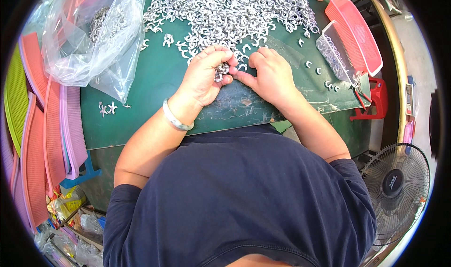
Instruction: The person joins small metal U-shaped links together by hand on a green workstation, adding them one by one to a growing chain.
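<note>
Head view, left hand [205, 76] at frame centre pinched a small cluster of silver metal clips [221, 71] between curled fingers; right hand [268, 74] just beside, fingers bent, apparently touching the cluster; big clip pile [230, 11] above on green table [155, 79]; clear plastic bag [96, 32] upper left.

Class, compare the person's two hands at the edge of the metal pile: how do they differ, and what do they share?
The left hand grips a small cluster of metal pieces; the right hand holds none that I can see, its fingers resting beside them. The left wrist wears a pale bangle; the right wrist is bare. Both are bare-skinned and rest on the green table, at the near edge of the pile.
</note>
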### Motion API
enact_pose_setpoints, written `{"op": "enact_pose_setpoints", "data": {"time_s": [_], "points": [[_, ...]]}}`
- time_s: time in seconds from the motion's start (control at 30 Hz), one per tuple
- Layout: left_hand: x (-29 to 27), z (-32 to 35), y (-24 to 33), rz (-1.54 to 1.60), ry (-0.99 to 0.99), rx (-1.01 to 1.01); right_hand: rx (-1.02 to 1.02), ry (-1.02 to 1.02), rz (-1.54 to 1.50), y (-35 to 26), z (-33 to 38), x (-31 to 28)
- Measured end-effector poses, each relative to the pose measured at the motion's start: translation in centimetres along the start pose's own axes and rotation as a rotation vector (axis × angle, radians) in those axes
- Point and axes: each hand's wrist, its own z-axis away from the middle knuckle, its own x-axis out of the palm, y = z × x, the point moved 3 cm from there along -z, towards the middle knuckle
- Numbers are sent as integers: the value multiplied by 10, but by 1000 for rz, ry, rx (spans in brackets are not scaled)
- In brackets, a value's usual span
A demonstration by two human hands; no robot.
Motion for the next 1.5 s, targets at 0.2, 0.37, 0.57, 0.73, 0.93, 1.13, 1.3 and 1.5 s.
{"op": "enact_pose_setpoints", "data": {"time_s": [0.2, 0.37, 0.57, 0.73, 0.93, 1.13, 1.3, 1.5], "points": [[3, 2, 1, -2, 5, -3, 66, -43, 48, -2, -3, 5], [2, 2, 1, -26, 24, -7, 45, -80, 116, -2, -3, -3], [2, 3, 1, -54, 43, -8, -108, -112, 239, -2, 4, -4], [4, 4, 1, -58, 44, -16, -168, -82, 202, -5, 6, -10], [4, 5, 1, -96, 25, -29, -127, -31, 104, 8, 6, -5], [9, 7, -1, -192, 6, -55, 192, -126, -737, 18, 2, -12], [5, 5, -5, -259, -29, 42, 250, -85, -823, 17, -1, -5], [1, 2, 0, -79, 6, -4, -19, -14, -276, 18, -12, 0]]}}
